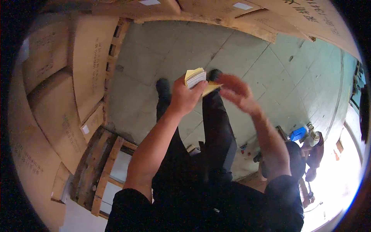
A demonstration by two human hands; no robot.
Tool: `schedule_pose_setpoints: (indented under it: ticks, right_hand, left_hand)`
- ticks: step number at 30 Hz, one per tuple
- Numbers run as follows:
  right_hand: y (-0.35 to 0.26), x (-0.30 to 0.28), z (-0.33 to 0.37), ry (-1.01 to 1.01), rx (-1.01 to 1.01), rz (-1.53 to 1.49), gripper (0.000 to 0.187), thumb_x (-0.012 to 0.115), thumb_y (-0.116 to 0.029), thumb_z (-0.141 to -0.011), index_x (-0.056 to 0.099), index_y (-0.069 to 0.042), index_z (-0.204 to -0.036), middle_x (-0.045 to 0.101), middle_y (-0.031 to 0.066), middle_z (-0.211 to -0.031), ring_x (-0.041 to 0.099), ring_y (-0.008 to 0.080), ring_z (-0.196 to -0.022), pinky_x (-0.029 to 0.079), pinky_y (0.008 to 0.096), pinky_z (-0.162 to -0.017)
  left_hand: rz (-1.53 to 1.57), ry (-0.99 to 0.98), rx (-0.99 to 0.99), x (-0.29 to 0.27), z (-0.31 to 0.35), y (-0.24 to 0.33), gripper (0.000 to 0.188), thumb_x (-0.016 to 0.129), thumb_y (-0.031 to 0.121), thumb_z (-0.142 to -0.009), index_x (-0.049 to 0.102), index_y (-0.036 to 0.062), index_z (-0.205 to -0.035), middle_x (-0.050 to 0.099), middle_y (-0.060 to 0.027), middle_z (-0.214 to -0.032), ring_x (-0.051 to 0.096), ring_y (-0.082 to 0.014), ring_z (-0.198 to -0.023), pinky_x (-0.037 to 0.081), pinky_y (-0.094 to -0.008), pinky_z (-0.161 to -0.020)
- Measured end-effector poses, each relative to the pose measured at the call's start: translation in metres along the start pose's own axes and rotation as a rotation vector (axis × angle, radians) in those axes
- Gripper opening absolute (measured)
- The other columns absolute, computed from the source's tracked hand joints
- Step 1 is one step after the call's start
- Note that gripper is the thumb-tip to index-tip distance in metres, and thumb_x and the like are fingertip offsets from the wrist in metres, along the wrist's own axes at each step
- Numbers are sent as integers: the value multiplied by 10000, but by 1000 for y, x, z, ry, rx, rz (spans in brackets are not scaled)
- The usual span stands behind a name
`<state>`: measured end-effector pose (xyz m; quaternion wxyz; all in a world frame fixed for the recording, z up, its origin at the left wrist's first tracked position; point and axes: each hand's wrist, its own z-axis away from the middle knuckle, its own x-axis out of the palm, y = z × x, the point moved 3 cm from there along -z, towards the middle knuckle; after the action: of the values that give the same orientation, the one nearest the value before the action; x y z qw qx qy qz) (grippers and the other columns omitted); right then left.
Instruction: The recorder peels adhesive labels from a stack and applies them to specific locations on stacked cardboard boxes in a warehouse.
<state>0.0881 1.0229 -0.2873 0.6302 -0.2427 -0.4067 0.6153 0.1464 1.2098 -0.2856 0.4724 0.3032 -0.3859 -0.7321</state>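
Observation:
Out in front of me, at about the middle of the head view, my left hand (186,94) grips a small stack of white paper slips (196,79) with yellow paper around it. A yellow flap (211,89) sticks out from the stack toward the right. Close beside that flap is my right hand (239,92), smeared by motion. Its thumb and fingers look apart, and I see nothing held between them. What is on the slips is too small to make out.
Stacked brown cardboard boxes (89,65) stand on wooden pallets along the left, with more boxes (154,8) across the far side. An empty-looking pallet (106,174) lies near left. On the tiled floor (247,58), a blue object (298,134) sits among clutter at right, by bright light.

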Motion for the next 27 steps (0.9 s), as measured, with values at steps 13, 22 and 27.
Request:
schedule_pose_setpoints:
  ticks: [13,22,27]
  right_hand:
    - [-67,58,109,814,-225,-256,80,630,-54,-845,554,-32,-855,615,44,-840,591,123,-756,493,273,-699]
    - [-124,158,131,546,-463,-1127,115,510,-102,-885,536,-19,-961,591,118,-971,588,231,-906,489,368,-802]
    - [-145,171,160,464,-502,-1152,196,525,-118,-889,526,11,-1037,598,125,-998,591,241,-926,489,383,-824]
  left_hand:
    - [401,-148,-159,-25,79,120,240,680,100,-783,626,14,-1001,660,-60,-886,632,-172,-819,489,-303,-768]
    - [709,-410,-105,-12,136,172,280,681,139,-808,621,51,-1066,627,-47,-1039,596,-167,-949,470,-312,-830]
    - [565,-483,39,-7,152,197,311,668,160,-819,604,47,-1101,619,-64,-1082,589,-186,-1008,471,-332,-870]
